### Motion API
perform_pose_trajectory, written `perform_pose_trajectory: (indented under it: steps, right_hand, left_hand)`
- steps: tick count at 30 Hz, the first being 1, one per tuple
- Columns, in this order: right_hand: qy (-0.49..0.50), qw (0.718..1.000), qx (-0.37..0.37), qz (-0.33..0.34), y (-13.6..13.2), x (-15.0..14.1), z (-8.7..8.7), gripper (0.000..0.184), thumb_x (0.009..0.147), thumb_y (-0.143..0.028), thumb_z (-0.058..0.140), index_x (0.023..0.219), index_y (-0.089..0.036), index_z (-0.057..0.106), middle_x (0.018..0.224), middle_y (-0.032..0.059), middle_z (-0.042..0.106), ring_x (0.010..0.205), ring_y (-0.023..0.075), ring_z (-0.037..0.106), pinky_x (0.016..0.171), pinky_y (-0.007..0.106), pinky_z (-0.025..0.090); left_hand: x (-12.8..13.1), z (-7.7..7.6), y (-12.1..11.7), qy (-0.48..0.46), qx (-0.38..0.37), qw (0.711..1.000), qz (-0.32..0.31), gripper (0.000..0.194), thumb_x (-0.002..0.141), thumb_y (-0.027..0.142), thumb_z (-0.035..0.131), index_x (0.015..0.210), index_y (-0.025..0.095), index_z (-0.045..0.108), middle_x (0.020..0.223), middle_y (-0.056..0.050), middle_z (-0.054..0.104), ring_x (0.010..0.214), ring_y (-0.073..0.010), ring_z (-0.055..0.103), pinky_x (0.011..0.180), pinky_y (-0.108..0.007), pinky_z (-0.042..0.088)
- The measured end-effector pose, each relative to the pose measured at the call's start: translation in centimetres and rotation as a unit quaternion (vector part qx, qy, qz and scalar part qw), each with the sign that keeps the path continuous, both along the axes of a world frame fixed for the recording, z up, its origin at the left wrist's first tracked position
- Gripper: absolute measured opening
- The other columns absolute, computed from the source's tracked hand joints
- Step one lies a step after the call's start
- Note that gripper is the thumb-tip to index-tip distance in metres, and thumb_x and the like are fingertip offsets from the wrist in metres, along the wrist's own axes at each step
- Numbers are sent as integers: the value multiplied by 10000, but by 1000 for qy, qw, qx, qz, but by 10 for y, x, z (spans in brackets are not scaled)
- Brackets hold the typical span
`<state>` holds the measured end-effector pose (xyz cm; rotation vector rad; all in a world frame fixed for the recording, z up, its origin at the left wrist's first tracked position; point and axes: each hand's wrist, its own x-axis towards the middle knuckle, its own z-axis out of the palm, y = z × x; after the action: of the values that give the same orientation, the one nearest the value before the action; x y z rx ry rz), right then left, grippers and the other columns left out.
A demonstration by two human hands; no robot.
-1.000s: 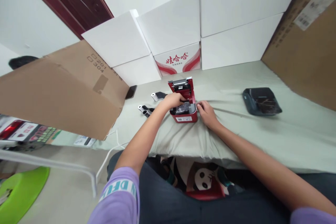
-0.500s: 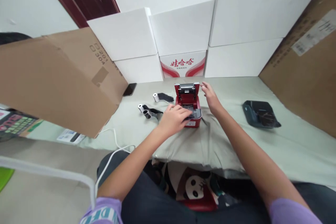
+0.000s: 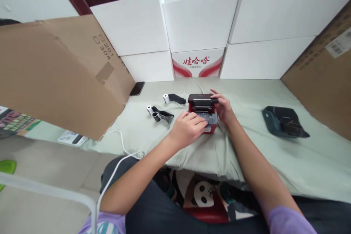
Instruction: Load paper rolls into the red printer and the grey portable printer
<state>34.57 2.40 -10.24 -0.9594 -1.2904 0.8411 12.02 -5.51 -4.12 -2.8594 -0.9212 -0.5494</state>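
A small red printer (image 3: pixel 209 130) with a dark lid (image 3: pixel 201 98) stands on the cloth, its lid tilted partway down over the red compartment. My right hand (image 3: pixel 223 108) closes around the right end of the lid, fingers over the top edge. My left hand (image 3: pixel 189 128) has its fingers bent together over the clear grey front part (image 3: pixel 213 118) of the printer; its thumb is hidden. Left of the printer lie a white roll (image 3: pixel 166 98) with a black strip trailing from it, a second white roll (image 3: pixel 150 110), and a dark roll (image 3: pixel 156 116) with a loose strip.
A black, partly shiny device (image 3: pixel 285 121) rests on the right of the cloth-covered table (image 3: pixel 246 146). White boxes (image 3: pixel 201 22) line the back. Brown cardboard (image 3: pixel 63 76) stands at the left beside a phone (image 3: pixel 137 88). A white cable (image 3: pixel 122 142) hangs over the front edge.
The printer's lid has swung down from upright to partly lowered. My right hand has moved from beside it onto its right end. My left hand stays at the printer's front.
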Motion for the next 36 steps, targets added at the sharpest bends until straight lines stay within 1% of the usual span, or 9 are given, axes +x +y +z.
perform_pose_trajectory:
  steps: [2,5,7,9,11,14,17,25,36]
  right_hand:
    - [48,996,-40,69,-4,3,5,528,792,-594,544,1197,-279,671,1543,72,508,1355,352,537,1070,528,474]
    - [130,972,-104,168,-7,8,6,767,679,-453,685,1424,-375,519,1528,6,523,1387,335,514,1152,517,412]
    - [166,955,-130,206,-7,11,5,842,649,-400,720,1455,-390,477,1508,-11,541,1398,326,505,1190,510,373]
    - [187,945,-150,221,-8,12,3,823,674,-421,727,1455,-378,471,1475,-6,570,1385,322,519,1206,510,355]
    - [191,941,-164,226,-8,12,2,766,721,-483,719,1438,-369,474,1439,5,599,1353,323,550,1194,519,372]
    - [179,944,-173,219,-8,11,0,689,753,-553,715,1379,-365,500,1400,13,622,1295,322,594,1147,517,432]
    - [157,951,-178,200,-8,10,0,696,701,-471,772,1338,-375,509,1381,8,622,1275,312,605,1114,491,469]
    - [148,954,-182,187,-9,3,4,758,654,-328,741,1369,-356,490,1441,9,580,1332,300,554,1211,490,364]
    - [127,959,-172,189,-6,6,-1,717,649,-277,697,1337,-349,508,1394,15,611,1250,301,597,1096,494,484]
  left_hand:
    - [-3,-1,7,-24,-6,1000,-9,404,1026,496,470,1338,319,656,1415,-42,658,1239,-253,580,1019,-414,393]
    - [-14,-2,22,-44,-23,999,-4,789,874,710,598,1531,292,469,1602,-103,459,1434,-331,427,1146,-468,318]
    - [-22,-2,31,-31,-48,998,0,1065,760,786,665,1608,240,324,1642,-161,376,1489,-368,362,1194,-507,262]
    - [-28,-2,37,-9,-68,998,-3,1196,710,781,718,1634,204,226,1640,-193,364,1506,-373,348,1222,-532,210]
    - [-31,-2,39,1,-73,997,2,1155,743,697,756,1630,192,215,1624,-194,393,1505,-351,363,1233,-530,188]
    - [-29,-1,36,-3,-74,997,21,903,855,483,738,1594,206,299,1571,-167,479,1463,-301,436,1219,-504,225]
    - [-25,-1,32,-1,-82,996,25,759,890,363,702,1554,209,369,1501,-149,557,1395,-279,511,1193,-497,264]
    - [-20,-2,29,-12,-83,996,39,689,870,326,719,1496,208,457,1432,-129,622,1308,-275,582,1144,-479,328]
    - [-20,-4,33,-43,-116,992,31,700,815,312,763,1464,236,511,1382,-93,665,1261,-254,620,1161,-477,344]
